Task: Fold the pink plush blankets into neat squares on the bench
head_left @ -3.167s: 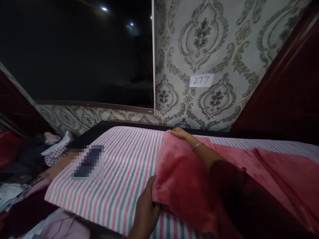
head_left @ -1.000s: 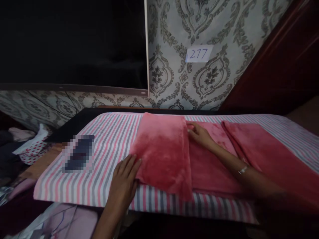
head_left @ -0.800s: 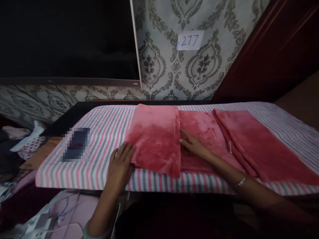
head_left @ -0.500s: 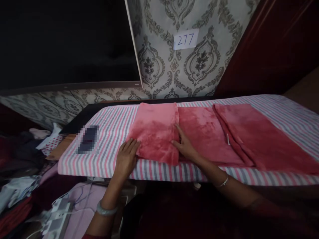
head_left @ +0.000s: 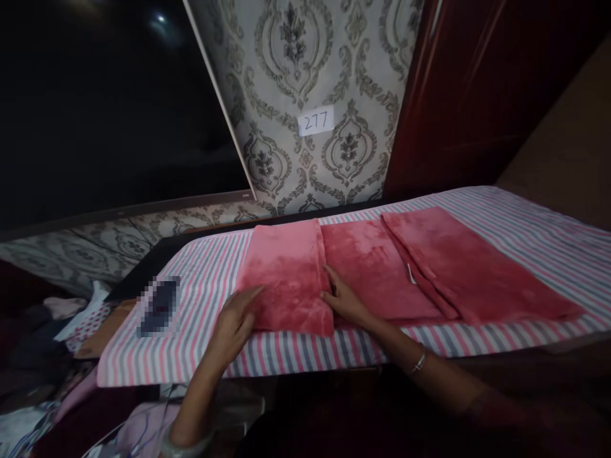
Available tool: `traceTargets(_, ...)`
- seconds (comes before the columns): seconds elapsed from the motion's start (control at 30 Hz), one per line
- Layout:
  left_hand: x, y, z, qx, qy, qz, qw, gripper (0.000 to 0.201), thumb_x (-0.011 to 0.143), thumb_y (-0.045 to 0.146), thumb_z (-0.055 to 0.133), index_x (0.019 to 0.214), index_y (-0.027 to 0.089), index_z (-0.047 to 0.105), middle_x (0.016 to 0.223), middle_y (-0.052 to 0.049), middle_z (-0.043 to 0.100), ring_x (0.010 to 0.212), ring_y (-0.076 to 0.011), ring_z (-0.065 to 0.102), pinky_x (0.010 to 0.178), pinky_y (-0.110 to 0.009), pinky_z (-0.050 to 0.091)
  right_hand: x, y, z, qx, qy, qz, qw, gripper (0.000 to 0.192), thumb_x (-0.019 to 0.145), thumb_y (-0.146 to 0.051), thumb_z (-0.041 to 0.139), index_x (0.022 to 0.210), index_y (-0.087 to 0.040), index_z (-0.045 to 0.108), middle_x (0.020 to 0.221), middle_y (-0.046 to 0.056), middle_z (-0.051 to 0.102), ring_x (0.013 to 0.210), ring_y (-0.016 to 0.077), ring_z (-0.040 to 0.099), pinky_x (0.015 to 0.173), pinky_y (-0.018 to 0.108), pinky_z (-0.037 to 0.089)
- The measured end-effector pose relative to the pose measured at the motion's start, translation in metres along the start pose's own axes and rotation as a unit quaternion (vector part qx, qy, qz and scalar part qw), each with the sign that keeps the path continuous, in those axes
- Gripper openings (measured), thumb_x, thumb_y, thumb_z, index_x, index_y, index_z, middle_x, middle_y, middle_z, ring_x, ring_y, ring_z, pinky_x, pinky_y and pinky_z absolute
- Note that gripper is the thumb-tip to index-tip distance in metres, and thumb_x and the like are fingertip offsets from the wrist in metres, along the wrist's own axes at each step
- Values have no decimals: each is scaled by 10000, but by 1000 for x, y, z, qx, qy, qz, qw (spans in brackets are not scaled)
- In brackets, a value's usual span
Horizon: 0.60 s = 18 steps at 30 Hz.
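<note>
Pink fleece cloth (head_left: 382, 267) spread along the striped sheet (head_left: 200, 286) of the table, running from centre out toward 3 o'clock; folded-over flap (head_left: 289, 277) at its left end lying doubled on the layer beneath, the flap's right edge straight and close to the middle of the frame; another fold ridge slanting across the cloth further toward 3 o'clock, with a small white tag (head_left: 411, 273) showing just beside it.

Left hand (head_left: 233, 321) at 7 o'clock of the flap, fingers loosely spread and flat, fingertips touching the flap's left edge, gripping nothing; pale bangle at that wrist, low in the frame. Right hand (head_left: 344, 299) at 5 o'clock of the flap, palm down and fingers apart, pressed on the lower layer right against the flap's right edge, clasping nothing; thin metal bracelet (head_left: 419, 362) on that wrist.

Blurred dark flat object (head_left: 159, 306) resting on the sheet toward 9 o'clock, well apart from the cloth; paper label reading 277 (head_left: 316, 121) stuck on the patterned wallpaper at 12 o'clock; large dark screen (head_left: 105, 108) filling 10 o'clock; dark red wooden panel (head_left: 477, 83) at 2 o'clock; heap of clothes (head_left: 62, 318) beyond the table's end at 8 o'clock.
</note>
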<state>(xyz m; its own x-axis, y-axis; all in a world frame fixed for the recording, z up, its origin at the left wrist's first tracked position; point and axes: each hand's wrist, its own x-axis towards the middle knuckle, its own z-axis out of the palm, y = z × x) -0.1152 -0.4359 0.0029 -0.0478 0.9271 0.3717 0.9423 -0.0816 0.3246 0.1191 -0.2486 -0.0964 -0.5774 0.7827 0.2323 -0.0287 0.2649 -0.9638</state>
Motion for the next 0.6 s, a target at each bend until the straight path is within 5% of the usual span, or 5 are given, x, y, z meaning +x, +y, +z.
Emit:
traceTargets(0.07,35,4,5,-3,-10,-6,1000,534,949,227,338,1443,173,534,1445,-95,605,1335,-228,565,1157,-438,421,0,-3,1,1,2,-2,1000,838,751,-230,619,1552,-209,373,1559,117,461,1418,259,447,1202,471,312)
traceTargets(0.2,127,4,33,64,-167,-44,983,564,962,281,396,1498,113,454,1591,-153,413,1484,-256,376,1225,-431,306,-3,-10,1,-4,-7,-10,1000,757,742,-253,650,1480,-223,490,1489,111,543,1327,288,531,1138,481,390)
traceTargets(0.27,171,2,49,77,-202,-57,975,578,953,297,436,1490,84,459,1608,-188,360,1505,-283,328,1227,-433,290,-5,-13,0,-22,-18,-7,1000,669,735,-263,658,1400,-232,581,1389,99,626,1207,291,601,1062,468,453)
traceTargets(0.43,241,-1,87,85,-232,-73,966,576,976,390,427,1501,153,443,1618,-183,340,1512,-297,313,1213,-507,277,-8,-13,-1,-67,-32,17,997,563,762,-303,636,1316,-211,657,1013,58,722,806,229,622,792,381,519)
traceTargets(0.6,277,-3,113,78,-201,-79,973,488,1032,408,375,1471,216,466,1610,-161,384,1508,-314,314,1192,-628,241,-9,-10,2,-49,-20,25,998,585,751,-305,662,1333,-252,643,944,23,681,779,211,583,753,343,483)
